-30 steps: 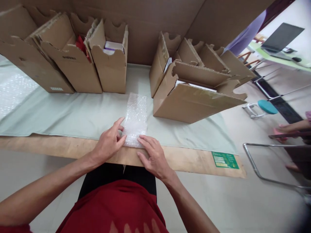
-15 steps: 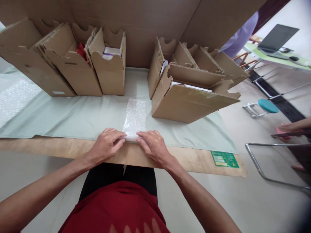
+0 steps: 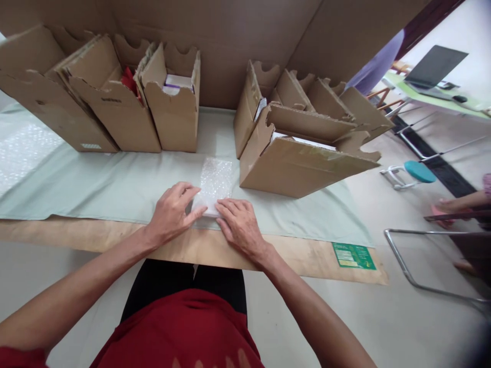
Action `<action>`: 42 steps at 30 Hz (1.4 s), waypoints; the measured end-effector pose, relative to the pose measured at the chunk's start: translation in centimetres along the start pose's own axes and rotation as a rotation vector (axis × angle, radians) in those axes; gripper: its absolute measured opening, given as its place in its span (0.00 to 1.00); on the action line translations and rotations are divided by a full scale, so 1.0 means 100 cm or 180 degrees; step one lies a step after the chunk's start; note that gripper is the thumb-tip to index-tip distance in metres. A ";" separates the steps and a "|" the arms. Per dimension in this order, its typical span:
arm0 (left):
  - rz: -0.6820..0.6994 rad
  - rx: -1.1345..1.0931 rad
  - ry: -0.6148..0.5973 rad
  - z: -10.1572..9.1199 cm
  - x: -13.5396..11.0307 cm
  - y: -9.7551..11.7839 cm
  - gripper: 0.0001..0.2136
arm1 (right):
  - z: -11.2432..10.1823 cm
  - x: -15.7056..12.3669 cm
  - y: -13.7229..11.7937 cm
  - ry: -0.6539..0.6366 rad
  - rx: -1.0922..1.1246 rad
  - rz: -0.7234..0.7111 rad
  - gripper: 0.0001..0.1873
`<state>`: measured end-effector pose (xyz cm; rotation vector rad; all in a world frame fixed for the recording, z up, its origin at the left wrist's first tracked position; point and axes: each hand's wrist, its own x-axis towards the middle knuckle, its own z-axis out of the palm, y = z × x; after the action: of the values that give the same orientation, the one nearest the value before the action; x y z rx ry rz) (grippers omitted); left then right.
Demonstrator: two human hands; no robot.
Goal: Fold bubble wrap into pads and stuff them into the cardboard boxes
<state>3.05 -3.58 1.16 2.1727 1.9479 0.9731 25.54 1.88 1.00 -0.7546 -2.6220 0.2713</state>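
Note:
A strip of clear bubble wrap (image 3: 216, 179) lies on the pale green cloth, its near end folded over at the table's front. What is inside the fold, if anything, I cannot make out. My left hand (image 3: 174, 209) is on the strip's left side, thumb against the near end and fingers apart, raised along the left edge. At the near right corner, my right hand (image 3: 240, 222) pinches the fold, fingers on top and thumb low at the front.
Cardboard file boxes stand at the left (image 3: 172, 117) and right (image 3: 303, 163), before a tall cardboard panel (image 3: 218, 66). More bubble wrap (image 3: 23, 153) lies far left. Beyond the wooden table edge (image 3: 299, 250) are a teal stool (image 3: 420, 172), a laptop (image 3: 435, 66) and people partly visible.
My left hand has moved up and opened its fingers along the wrap. My right hand has shifted slightly forward, and the folded near end now lies farther from the table edge.

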 end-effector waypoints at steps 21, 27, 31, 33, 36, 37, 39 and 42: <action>0.0536 -0.0456 -0.0358 -0.008 -0.001 -0.018 0.16 | 0.005 0.023 0.025 -0.0003 0.0625 0.0307 0.17; -0.0687 -0.0699 -0.1018 -0.006 0.043 -0.021 0.25 | -0.007 0.026 0.027 0.0366 0.0353 0.0551 0.29; -0.0837 -0.0409 -0.0826 0.008 0.067 -0.020 0.26 | -0.004 0.037 0.025 -0.0024 -0.0112 0.0271 0.32; -0.0890 -0.0484 -0.0553 0.011 0.063 -0.017 0.26 | 0.001 0.044 0.026 -0.0306 -0.0109 0.0242 0.29; -0.1273 -0.1095 0.0196 0.007 0.039 -0.009 0.26 | 0.008 0.052 0.031 -0.0174 0.0274 0.0581 0.21; -0.1435 -0.1409 0.0416 0.005 0.029 -0.006 0.26 | 0.008 0.054 0.033 0.0009 0.0540 0.0760 0.19; -0.1690 -0.2062 0.0620 0.001 0.012 -0.001 0.27 | 0.007 0.055 0.032 0.0359 0.1302 0.1073 0.16; -0.1929 -0.3002 0.0713 0.000 0.003 0.005 0.32 | 0.001 0.050 0.021 0.0445 0.2694 0.1339 0.16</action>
<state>3.45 -3.44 1.48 0.9358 1.5348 1.5777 22.59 6.35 1.92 -0.9286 -1.8962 1.2814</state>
